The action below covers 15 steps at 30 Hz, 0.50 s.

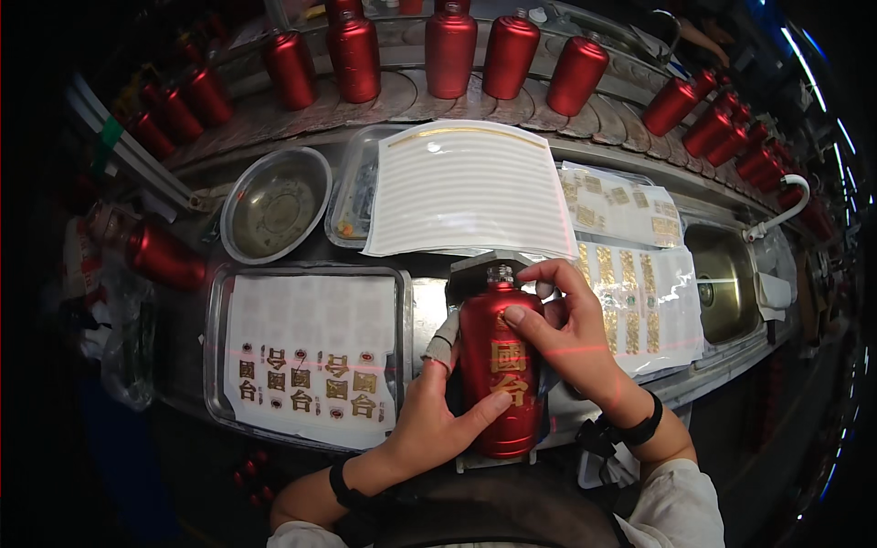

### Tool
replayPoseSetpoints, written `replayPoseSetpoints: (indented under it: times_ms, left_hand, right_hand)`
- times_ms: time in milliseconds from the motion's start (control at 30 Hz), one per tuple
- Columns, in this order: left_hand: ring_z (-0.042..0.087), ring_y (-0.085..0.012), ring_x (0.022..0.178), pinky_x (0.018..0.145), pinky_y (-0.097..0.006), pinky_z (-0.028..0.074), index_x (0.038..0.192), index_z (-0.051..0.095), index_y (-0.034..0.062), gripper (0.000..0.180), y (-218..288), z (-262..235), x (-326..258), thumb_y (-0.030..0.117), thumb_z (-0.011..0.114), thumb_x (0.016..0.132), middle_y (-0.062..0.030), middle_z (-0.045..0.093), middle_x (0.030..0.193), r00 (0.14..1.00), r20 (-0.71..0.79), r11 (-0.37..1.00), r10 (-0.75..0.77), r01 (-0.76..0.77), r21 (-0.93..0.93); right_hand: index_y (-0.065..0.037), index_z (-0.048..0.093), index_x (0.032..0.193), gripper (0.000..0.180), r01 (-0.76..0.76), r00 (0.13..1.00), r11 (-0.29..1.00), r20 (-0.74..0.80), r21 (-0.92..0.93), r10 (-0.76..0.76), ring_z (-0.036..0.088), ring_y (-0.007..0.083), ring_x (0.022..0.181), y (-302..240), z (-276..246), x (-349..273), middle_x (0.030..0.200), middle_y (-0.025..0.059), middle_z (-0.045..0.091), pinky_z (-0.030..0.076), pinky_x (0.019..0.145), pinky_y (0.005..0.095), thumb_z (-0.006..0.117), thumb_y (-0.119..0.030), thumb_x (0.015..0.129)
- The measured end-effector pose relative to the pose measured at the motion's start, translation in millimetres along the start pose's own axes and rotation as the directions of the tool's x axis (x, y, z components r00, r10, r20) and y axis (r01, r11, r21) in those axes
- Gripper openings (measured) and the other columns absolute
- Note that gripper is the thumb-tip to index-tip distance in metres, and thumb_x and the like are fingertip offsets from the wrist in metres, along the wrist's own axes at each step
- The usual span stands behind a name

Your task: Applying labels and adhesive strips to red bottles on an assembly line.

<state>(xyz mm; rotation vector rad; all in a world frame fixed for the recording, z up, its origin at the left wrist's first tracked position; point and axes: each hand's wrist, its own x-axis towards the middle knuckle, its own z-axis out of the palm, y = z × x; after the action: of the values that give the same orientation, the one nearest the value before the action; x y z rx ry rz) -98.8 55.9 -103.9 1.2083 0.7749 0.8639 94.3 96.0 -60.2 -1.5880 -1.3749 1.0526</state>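
A glossy red bottle (477, 426) with a bare clear screw neck lies tilted in front of me, its neck pointing away. Gold character decals (508, 358) run down its front. My left hand (437, 406) grips the bottle's left side, its thumb lying across the lowest gold character; a whitish wrap covers one of its fingers. On the upper right of the bottle is my right hand (571, 324), its thumb pressed beside the small top emblem and its forefinger bent near the neck. The bottle rests on a dark support (462, 282), mostly hidden behind it.
At left, a metal tray (217, 384) holds a sheet of gold decals. Beyond stand a metal bowl (315, 239) and a striped white sheet (466, 196). More decal sheets (681, 297) lie right, beside a sink (722, 274). Red bottles (452, 57) line the conveyor (402, 96).
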Motion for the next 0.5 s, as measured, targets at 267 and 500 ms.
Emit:
replayPoseSetpoints:
  times_ms: [267, 500]
  left_hand:
    - [0.033, -0.0265, 0.143, 0.117, -0.04, 0.027, 0.153, 0.01, -0.0056, 0.092, -0.9, -2.8, 2.3, 0.017, 0.072, 0.089, -0.0227, 0.03, 0.154, 1.0, 0.013, 1.0, 0.004, -0.004, 0.015]
    - [0.041, -0.0267, 0.137, 0.114, -0.038, 0.032, 0.15, 0.018, -0.0082, 0.08, 9.5, -8.5, 20.5, 0.022, 0.067, 0.094, -0.0257, 0.039, 0.147, 0.991, -0.07, 0.969, -0.117, 0.099, -0.225]
  right_hand:
    - [-0.004, 0.061, 0.111, 0.035, 0.005, 1.0, 0.994, 0.009, 0.112, -0.006, 0.041, 0.0022, 0.06, 7.6, 0.1, 1.5, 0.097, 0.0014, 0.053, 0.036, 0.052, 0.0197, 0.077, -0.018, 0.083]
    - [-0.004, 0.056, 0.12, 0.027, -0.029, 0.999, 0.96, 0.036, 0.278, 0.019, 0.053, 0.0029, 0.072, 11.4, -2.5, -7.4, 0.105, 0.0025, 0.052, 0.044, 0.067, 0.0194, 0.058, -0.008, 0.094]
